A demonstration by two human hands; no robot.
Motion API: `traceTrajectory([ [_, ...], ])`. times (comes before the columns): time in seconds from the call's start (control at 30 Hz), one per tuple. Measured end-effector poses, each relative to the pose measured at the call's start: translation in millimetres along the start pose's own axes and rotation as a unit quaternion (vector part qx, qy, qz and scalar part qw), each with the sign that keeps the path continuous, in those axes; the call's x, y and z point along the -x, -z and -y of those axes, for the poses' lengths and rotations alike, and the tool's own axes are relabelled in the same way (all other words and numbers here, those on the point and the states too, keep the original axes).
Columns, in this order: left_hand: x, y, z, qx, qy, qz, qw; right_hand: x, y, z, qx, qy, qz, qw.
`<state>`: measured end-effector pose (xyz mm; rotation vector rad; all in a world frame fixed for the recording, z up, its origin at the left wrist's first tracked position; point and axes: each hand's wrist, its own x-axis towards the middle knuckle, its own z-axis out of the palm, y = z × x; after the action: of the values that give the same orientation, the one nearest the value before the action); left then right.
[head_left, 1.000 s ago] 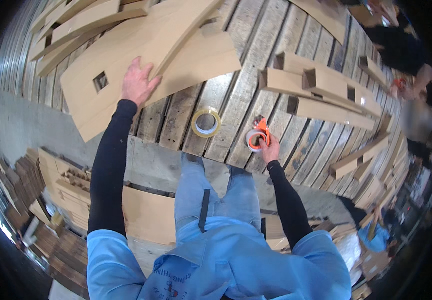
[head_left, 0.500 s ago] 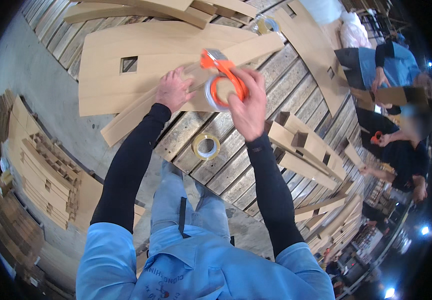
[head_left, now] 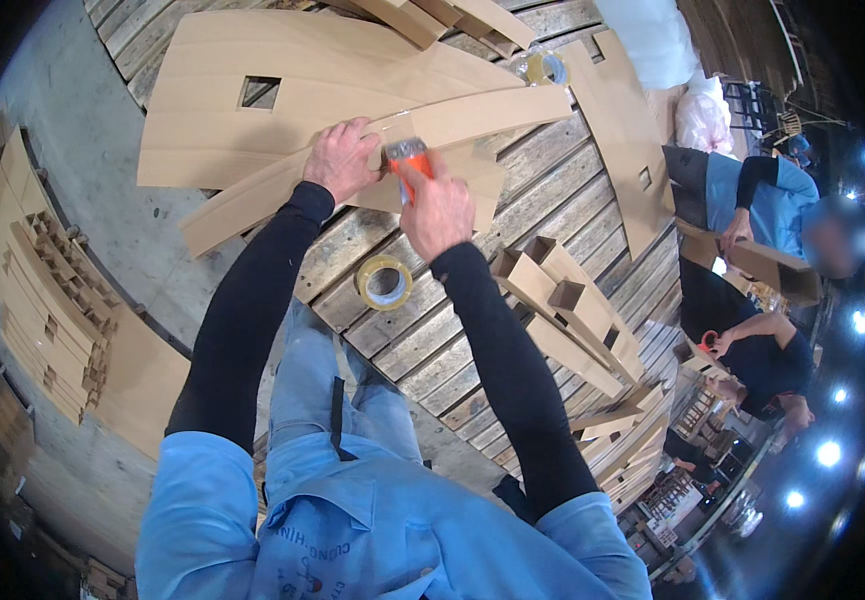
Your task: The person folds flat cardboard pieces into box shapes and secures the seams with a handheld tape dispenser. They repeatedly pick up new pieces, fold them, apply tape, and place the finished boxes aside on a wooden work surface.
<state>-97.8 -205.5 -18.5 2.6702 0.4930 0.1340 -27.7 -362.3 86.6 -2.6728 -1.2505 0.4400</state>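
A long, narrow folded cardboard strip [head_left: 492, 117] lies slantwise over a flat cardboard sheet [head_left: 202, 100] with a square cut-out. My left hand [head_left: 342, 160] grips the strip around its middle, fingers curled at its edge. Just right of it, my right hand [head_left: 442, 208] is closed on an orange tape dispenser [head_left: 410, 165], whose metal head is against or very near the strip. The dispenser's tape roll is mostly hidden. On the slatted wooden table [head_left: 352, 255], nearer to me, lies a loose roll of clear tape [head_left: 363, 284].
More clear tape rolls [head_left: 547, 69] lie at the strip's far end. Folded cardboard tubes [head_left: 577, 310] are piled on the right, beside another flat sheet [head_left: 612, 150]. Cardboard stacks [head_left: 62, 310] stand on the floor at left. Two co-workers [head_left: 767, 190] handle cardboard at right.
My right hand has brought the dispenser left and down, close to my left hand, and turned it. My left hand still holds the strip. The whole view has shifted a little.
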Motion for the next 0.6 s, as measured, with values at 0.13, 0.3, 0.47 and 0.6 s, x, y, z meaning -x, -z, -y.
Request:
traceTrajectory([
  [0.13, -2, 3, -4, 0.033, 0.002, -0.018, 0.999, 47, -11, -10, -0.015, -0.031, 0.004, 0.999],
  [0.3, -17, -2, -14, -0.098, -0.165, 0.001, 0.981, 53, -35, -15, -0.027, -0.051, -0.032, 0.998],
  [0.47, -38, -10, 6, 0.065, -0.159, 0.056, 0.984, 53, -31, -18, -0.067, -0.02, -0.077, 0.995],
  [0.6, -49, 8, 37, 0.314, -0.063, 0.276, 0.906, 37, -19, -13, -0.072, 0.019, -0.093, 0.993],
])
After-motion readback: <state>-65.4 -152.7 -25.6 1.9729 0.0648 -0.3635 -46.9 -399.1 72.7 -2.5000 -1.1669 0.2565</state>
